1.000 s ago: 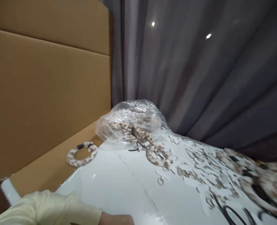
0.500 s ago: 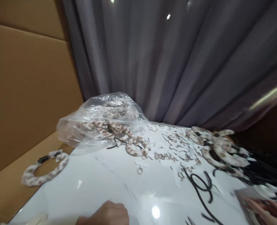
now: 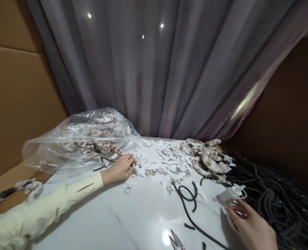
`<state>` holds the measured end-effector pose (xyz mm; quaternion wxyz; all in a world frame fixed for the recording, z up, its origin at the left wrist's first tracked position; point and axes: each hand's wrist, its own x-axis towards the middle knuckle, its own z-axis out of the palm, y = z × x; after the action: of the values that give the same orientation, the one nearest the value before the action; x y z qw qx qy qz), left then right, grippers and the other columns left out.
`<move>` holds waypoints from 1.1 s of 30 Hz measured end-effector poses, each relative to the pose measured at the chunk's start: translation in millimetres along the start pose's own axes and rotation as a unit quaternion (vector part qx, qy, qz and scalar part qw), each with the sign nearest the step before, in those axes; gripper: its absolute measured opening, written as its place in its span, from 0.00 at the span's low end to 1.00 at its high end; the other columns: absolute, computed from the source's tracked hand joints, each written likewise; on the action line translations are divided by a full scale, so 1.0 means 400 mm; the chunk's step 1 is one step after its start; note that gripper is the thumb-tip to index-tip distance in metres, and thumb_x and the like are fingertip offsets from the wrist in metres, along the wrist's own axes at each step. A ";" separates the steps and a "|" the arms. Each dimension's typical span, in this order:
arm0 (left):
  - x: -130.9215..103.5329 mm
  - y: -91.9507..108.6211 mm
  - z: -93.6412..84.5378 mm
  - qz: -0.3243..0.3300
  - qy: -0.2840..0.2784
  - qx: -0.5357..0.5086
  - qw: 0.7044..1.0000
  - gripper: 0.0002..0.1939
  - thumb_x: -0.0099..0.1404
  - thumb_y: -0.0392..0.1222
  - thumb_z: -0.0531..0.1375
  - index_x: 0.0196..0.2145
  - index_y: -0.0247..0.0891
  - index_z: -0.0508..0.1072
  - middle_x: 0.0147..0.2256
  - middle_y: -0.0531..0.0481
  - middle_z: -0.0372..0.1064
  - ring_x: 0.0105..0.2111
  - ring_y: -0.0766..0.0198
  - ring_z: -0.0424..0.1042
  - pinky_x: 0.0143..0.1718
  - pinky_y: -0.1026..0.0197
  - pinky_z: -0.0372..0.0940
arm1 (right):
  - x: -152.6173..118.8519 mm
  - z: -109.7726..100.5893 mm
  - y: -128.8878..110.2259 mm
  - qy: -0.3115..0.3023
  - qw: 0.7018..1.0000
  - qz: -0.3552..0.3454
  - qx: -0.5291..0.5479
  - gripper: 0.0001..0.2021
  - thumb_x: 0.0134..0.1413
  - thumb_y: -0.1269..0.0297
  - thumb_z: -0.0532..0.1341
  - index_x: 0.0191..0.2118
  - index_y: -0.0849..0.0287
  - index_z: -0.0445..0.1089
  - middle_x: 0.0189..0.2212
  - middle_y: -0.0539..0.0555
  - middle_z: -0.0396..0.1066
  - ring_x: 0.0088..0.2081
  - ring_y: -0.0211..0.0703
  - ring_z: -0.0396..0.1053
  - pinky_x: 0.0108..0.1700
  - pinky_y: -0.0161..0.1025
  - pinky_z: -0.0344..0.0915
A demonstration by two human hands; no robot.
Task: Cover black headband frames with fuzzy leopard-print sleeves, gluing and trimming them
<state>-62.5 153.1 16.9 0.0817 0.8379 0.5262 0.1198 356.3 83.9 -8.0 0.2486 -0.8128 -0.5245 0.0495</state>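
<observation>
My left hand, below a pale yellow sleeve, reaches to the mouth of a clear plastic bag. Its fingers are closed on a brown-spotted, furry plush ring, most of which the hand hides. Other spotted plush pieces lie in the bag, with thin black cords by them. My right hand is low on the right, fingers curled, just below a white squeeze bottle with a nozzle cap. A pale round thing beneath the fingers is partly covered; what they grip cannot be made out.
Metal rings and clasps are scattered over the white table. Spotted plush rings pile up at the back right, beside many black tubes. Loose black tubing and scissors lie in front. A cardboard wall stands left.
My left hand has moved from the table's front edge up to the plush ring by the bag. My right hand stays by the white bottle. The view has swung right.
</observation>
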 end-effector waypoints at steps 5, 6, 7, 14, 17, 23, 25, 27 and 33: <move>0.028 0.013 0.023 -0.029 -0.005 0.001 1.000 0.09 0.59 0.32 0.47 0.29 0.36 0.66 0.33 0.44 0.65 0.38 0.56 0.64 0.44 0.54 0.59 | -0.014 -0.010 -0.012 -0.026 0.999 0.016 0.044 0.16 0.36 0.51 0.54 0.31 0.54 0.66 0.26 0.56 0.75 0.28 0.56 0.73 0.27 0.43 0.64; 0.029 0.019 0.021 -0.036 -0.006 0.002 0.999 0.09 0.60 0.34 0.47 0.29 0.36 0.66 0.32 0.44 0.65 0.37 0.56 0.65 0.43 0.54 0.59 | -0.018 -0.012 -0.015 -0.032 0.999 0.011 0.038 0.15 0.37 0.52 0.53 0.30 0.54 0.67 0.26 0.56 0.75 0.28 0.56 0.72 0.27 0.42 0.63; 0.029 0.027 0.019 -0.042 -0.007 0.004 0.999 0.09 0.60 0.36 0.47 0.29 0.35 0.66 0.32 0.44 0.65 0.36 0.56 0.65 0.42 0.53 0.60 | -0.021 -0.015 -0.019 -0.040 0.999 0.009 0.031 0.15 0.38 0.52 0.53 0.31 0.55 0.67 0.27 0.57 0.75 0.28 0.56 0.72 0.27 0.42 0.63; 0.042 0.038 0.021 -0.056 -0.025 0.015 0.998 0.11 0.59 0.39 0.48 0.31 0.33 0.68 0.35 0.42 0.68 0.38 0.54 0.68 0.41 0.56 0.60 | -0.052 -0.073 -0.041 0.034 0.999 -0.009 0.027 0.19 0.47 0.51 0.52 0.36 0.59 0.71 0.28 0.59 0.74 0.33 0.54 0.72 0.34 0.43 0.63; 0.060 0.007 -0.019 -0.058 -0.038 -0.005 0.998 0.12 0.58 0.36 0.46 0.27 0.34 0.69 0.29 0.46 0.70 0.31 0.59 0.69 0.35 0.61 0.62 | -0.080 -0.091 -0.083 -0.001 0.990 -0.056 0.128 0.18 0.49 0.50 0.54 0.36 0.60 0.71 0.29 0.57 0.74 0.31 0.49 0.72 0.34 0.41 0.65; 0.000 0.029 -0.168 -0.015 0.079 -0.029 0.996 0.13 0.60 0.38 0.47 0.34 0.35 0.70 0.35 0.47 0.71 0.36 0.57 0.68 0.39 0.57 0.61 | -0.118 -0.039 -0.208 -0.186 0.919 -0.342 0.067 0.17 0.52 0.61 0.58 0.47 0.62 0.67 0.49 0.63 0.65 0.48 0.51 0.64 0.48 0.43 0.62; -0.060 0.072 -0.160 0.092 0.155 -0.036 0.983 0.12 0.59 0.37 0.47 0.31 0.38 0.70 0.36 0.47 0.71 0.40 0.55 0.67 0.45 0.53 0.59 | -0.114 -0.015 -0.238 -0.222 0.898 -0.380 0.001 0.16 0.51 0.68 0.58 0.47 0.62 0.65 0.48 0.62 0.66 0.49 0.51 0.63 0.50 0.43 0.60; -0.119 0.118 -0.110 0.219 0.177 -0.034 0.959 0.12 0.59 0.34 0.47 0.31 0.40 0.69 0.33 0.48 0.71 0.41 0.56 0.67 0.50 0.49 0.53 | -0.104 0.006 -0.257 -0.244 0.887 -0.390 -0.036 0.13 0.49 0.74 0.56 0.44 0.63 0.66 0.42 0.62 0.68 0.45 0.50 0.65 0.46 0.41 0.60; -0.162 0.163 0.069 0.404 0.059 -0.048 0.911 0.14 0.61 0.25 0.45 0.26 0.38 0.63 0.35 0.46 0.69 0.45 0.59 0.64 0.49 0.51 0.54 | -0.055 0.025 -0.292 -0.267 0.885 -0.375 -0.072 0.14 0.45 0.78 0.55 0.41 0.64 0.65 0.28 0.57 0.70 0.28 0.42 0.67 0.28 0.34 0.57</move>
<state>-25.2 66.3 0.3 0.0350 0.9654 0.1400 0.2173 246.3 106.3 32.5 0.0401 -0.5272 -0.8388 0.1301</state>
